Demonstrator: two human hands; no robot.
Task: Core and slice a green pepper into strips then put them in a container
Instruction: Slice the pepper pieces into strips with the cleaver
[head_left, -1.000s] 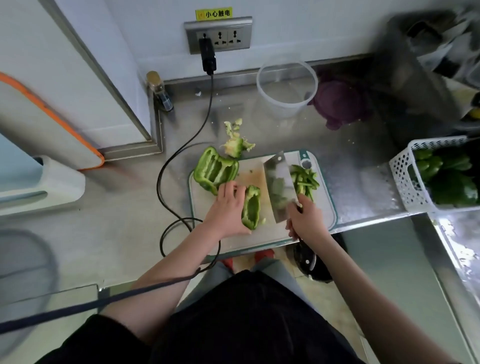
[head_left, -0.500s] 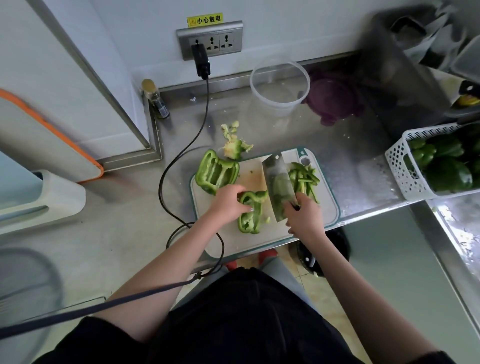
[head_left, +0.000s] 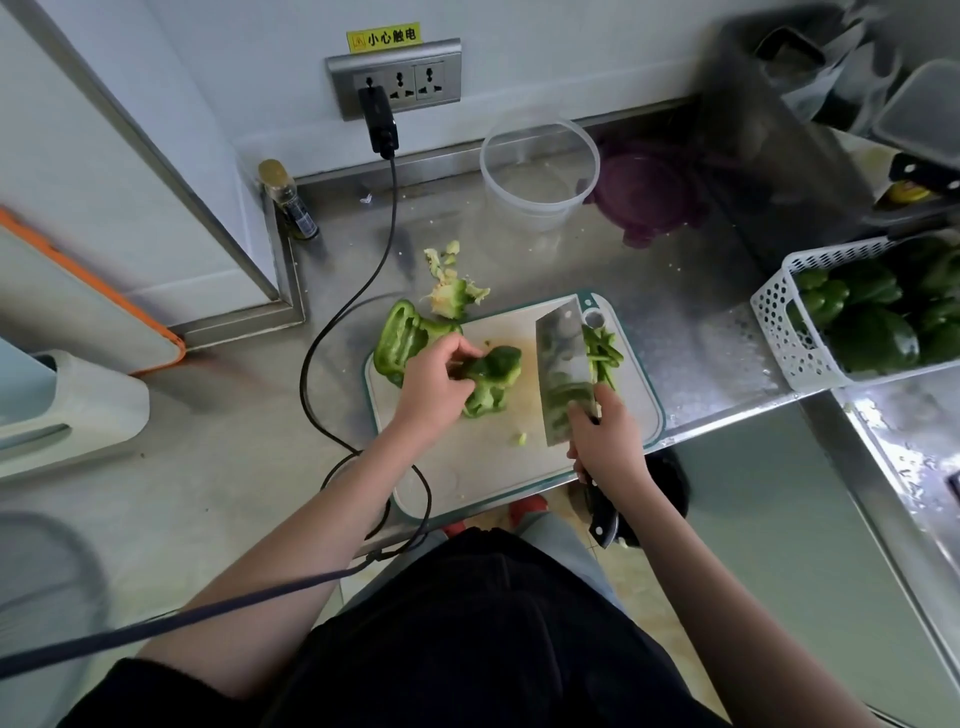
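Observation:
On the white cutting board (head_left: 483, 467), my left hand (head_left: 434, 382) grips a green pepper piece (head_left: 491, 379) and turns it over the board's middle. A cleaver (head_left: 563, 374) stands to its right, held by its handle in my right hand (head_left: 605, 441). Cut green strips (head_left: 602, 353) lie right of the blade. A larger pepper half (head_left: 402, 340) rests at the board's left edge, partly behind my left hand. The pepper core (head_left: 454, 293) lies on the counter behind the board. A clear round container (head_left: 537, 169) stands near the back wall.
A black cable (head_left: 337, 332) runs from the wall socket across the counter left of the board. A purple lid (head_left: 649, 197) lies beside the container. A white basket (head_left: 779, 322) of whole green peppers sits at the right. A small bottle (head_left: 288, 200) stands in the corner.
My left hand has lifted and turned the pepper piece, shifting it toward the board's middle. The cleaver stays upright beside the strips, with my right hand a little lower on it.

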